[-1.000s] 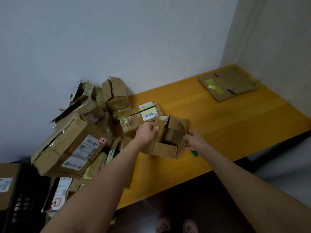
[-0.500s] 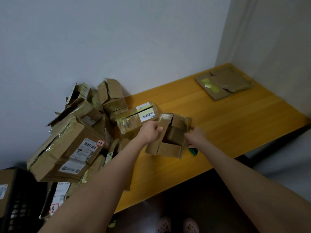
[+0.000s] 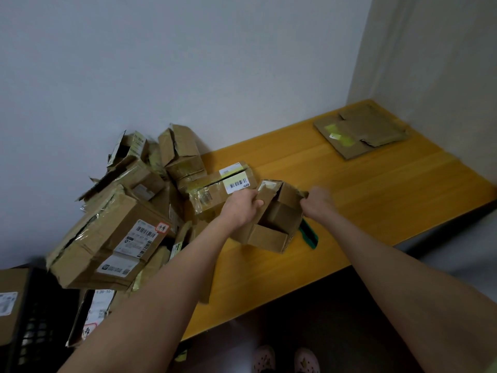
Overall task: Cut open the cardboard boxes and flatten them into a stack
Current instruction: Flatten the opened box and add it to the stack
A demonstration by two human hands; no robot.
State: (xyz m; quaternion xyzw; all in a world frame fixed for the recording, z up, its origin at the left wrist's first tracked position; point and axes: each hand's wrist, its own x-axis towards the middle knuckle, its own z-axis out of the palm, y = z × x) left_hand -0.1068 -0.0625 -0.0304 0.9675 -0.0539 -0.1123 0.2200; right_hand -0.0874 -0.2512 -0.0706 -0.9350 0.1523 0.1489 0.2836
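i see the left hand (image 3: 243, 208) grasping the left flap of the small open box (image 3: 271, 222) over the tabletop (image 3: 376, 200), beside the box pile (image 3: 113, 232). the right hand (image 3: 318, 201) is blurred at the box's right edge; i cannot tell its grip.

A pile of boxes (image 3: 150, 184) sits at the worktop's (image 3: 376, 200) left end, against the wall and spilling over the front edge. Below it to the left stands a crate (image 3: 35, 319). Near the middle front, the small box (image 3: 277, 219) is held by the left hand (image 3: 242, 208) on its left flap and the right hand (image 3: 317, 203) at its right edge. A labelled box (image 3: 215, 189) lies just behind-left of it, and a cutter (image 3: 309, 234) lies on the worktop at its right side. The flattened stack (image 3: 360, 133) lies well apart in the far right corner.
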